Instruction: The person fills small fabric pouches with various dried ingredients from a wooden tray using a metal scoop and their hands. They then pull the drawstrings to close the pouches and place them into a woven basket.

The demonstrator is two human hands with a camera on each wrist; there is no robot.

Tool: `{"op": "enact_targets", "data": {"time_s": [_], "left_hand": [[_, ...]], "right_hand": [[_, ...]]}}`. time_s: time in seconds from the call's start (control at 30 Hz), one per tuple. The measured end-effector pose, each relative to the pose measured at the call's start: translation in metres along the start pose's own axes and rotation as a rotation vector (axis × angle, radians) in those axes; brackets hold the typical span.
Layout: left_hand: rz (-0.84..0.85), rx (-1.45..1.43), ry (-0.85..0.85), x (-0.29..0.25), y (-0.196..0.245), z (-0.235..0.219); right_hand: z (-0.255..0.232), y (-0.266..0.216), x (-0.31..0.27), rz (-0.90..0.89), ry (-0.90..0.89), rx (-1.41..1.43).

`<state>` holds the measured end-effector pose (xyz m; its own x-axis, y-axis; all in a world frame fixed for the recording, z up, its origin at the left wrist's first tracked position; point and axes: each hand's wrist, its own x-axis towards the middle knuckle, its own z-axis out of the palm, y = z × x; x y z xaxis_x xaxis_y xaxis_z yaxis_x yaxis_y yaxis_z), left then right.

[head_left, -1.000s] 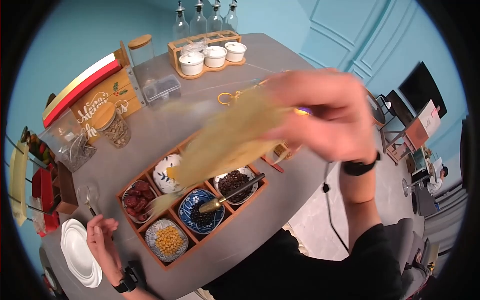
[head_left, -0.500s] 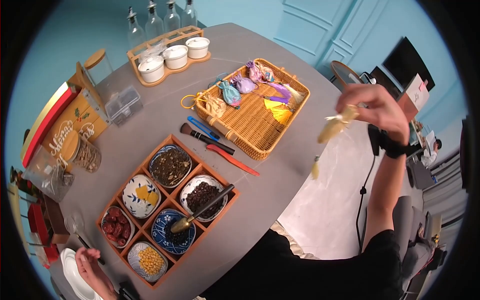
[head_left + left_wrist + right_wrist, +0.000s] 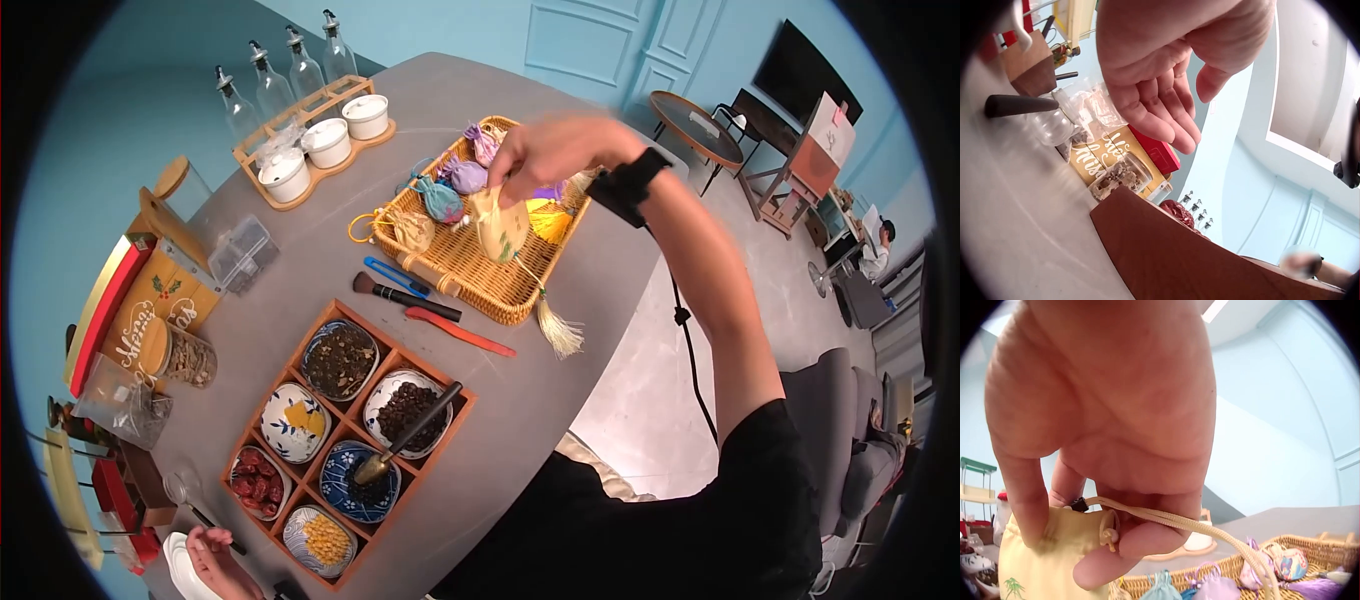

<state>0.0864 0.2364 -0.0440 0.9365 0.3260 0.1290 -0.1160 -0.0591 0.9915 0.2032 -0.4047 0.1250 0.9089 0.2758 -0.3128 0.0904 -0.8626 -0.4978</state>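
Note:
My right hand (image 3: 565,145) pinches a pale yellow drawstring pouch (image 3: 500,228) by its gathered top. The pouch hangs over the near side of a wicker basket (image 3: 470,268), its cream tassel (image 3: 557,330) dangling past the basket's edge. Beige cord (image 3: 1222,536) loops from the pouch in the right wrist view, where a small palm-tree print shows. Inside the basket lie a teal pouch (image 3: 440,200), a lilac pouch (image 3: 466,175) and yellow tassels (image 3: 549,222). My left hand (image 3: 218,565), loosely curled and holding nothing, is beside the wooden compartment box (image 3: 262,520).
Small bowls of dried ingredients fill the box; a brass-ended scoop (image 3: 410,430) leans across two. Between box and basket lie a brush (image 3: 410,297), a blue cutter (image 3: 396,276) and a red tool (image 3: 460,332). White lidded pots (image 3: 326,143) stand at the back.
My right hand has carried the pouch from close above the box, out past the table's right side, then back left over the basket. The left hand stays low by the box.

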Motion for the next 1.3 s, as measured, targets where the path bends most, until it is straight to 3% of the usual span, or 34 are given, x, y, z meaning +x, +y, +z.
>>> {"op": "enact_targets", "data": {"time_s": [0.03, 0.27, 0.33, 0.4, 0.47, 0.53, 0.6, 0.67, 0.73, 0.8, 0.87, 0.93, 1.0, 1.07, 1.1, 1.17, 1.23, 1.3], "left_hand": [[0.006, -0.001, 0.002, 0.000, 0.001, 0.000], [0.033, 0.009, -0.048, -0.005, 0.005, 0.008], [0.039, -0.001, -0.049, -0.005, 0.004, 0.009], [0.045, 0.011, -0.069, -0.005, 0.006, 0.008], [0.039, 0.008, -0.070, -0.003, 0.004, 0.004], [0.030, 0.006, -0.053, -0.005, 0.003, 0.006], [0.073, -0.016, -0.028, -0.009, 0.009, 0.011], [0.073, -0.024, -0.015, -0.010, 0.011, 0.007], [0.065, -0.035, -0.035, -0.007, 0.008, 0.010], [0.054, -0.023, -0.017, -0.008, 0.008, 0.011], [0.055, 0.015, 0.018, -0.010, 0.008, 0.016], [0.026, -0.034, -0.030, -0.007, 0.005, 0.003], [0.002, -0.072, -0.076, -0.007, 0.003, 0.001], [0.052, 0.003, -0.018, -0.008, 0.006, 0.010], [0.051, 0.015, -0.010, -0.008, 0.006, 0.009], [0.051, 0.011, -0.003, -0.007, 0.004, 0.006], [0.039, 0.025, 0.009, -0.006, 0.000, 0.003], [0.023, 0.021, 0.023, -0.012, 0.023, 0.019]], "right_hand": [[0.006, 0.013, 0.018, -0.027, -0.092, 0.055], [0.059, 0.050, 0.075, 0.061, -0.270, 0.026], [0.065, 0.051, 0.084, 0.086, -0.443, -0.085], [0.071, 0.045, 0.078, 0.122, -0.477, -0.107], [0.074, 0.036, 0.065, 0.133, -0.308, -0.150], [0.077, 0.042, 0.058, 0.127, -0.322, -0.266], [0.086, 0.052, 0.047, -0.148, 0.096, -0.449], [0.084, 0.021, 0.038, -0.004, 0.036, -0.421], [0.098, 0.026, 0.036, -0.089, 0.036, -0.294], [0.100, 0.024, 0.033, -0.030, -0.146, -0.226], [0.095, 0.030, 0.031, -0.056, -0.090, -0.220], [0.074, 0.024, 0.032, -0.044, 0.127, -0.146], [0.052, 0.064, 0.053, -0.143, 0.236, -0.229], [0.028, 0.076, 0.064, 0.258, 0.394, -0.059], [0.020, 0.096, 0.076, 0.253, 0.403, -0.062], [0.013, 0.153, 0.104, 0.346, 0.722, -0.264], [0.012, 0.194, 0.122, 0.333, 0.811, -0.267], [0.014, 0.205, 0.134, 0.339, 0.916, -0.230]]}}
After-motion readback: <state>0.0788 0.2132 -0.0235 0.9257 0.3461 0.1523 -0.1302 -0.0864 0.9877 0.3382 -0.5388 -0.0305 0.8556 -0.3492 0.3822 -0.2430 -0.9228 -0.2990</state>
